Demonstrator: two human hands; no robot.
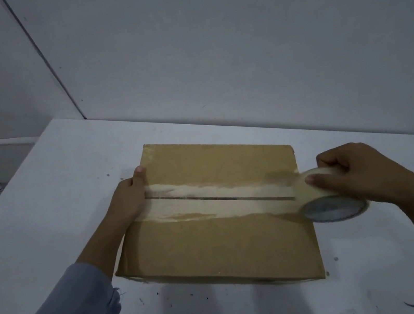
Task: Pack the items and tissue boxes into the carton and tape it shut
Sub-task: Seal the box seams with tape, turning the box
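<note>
A white table point(45, 211), its top flecked with small dark specks and scuffs near the front edge, carries one closed brown carton point(216, 251) that sits flat near its middle, turned slightly askew to the table's edges, flaps meeting along a centre seam.

Carton point(214, 238) contents hidden; sleeves cut off.

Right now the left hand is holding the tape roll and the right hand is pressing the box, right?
Not quite: the head view shows them swapped. The right hand grips the tape roll at the carton's right edge, while the left hand presses the box's left side.
</note>
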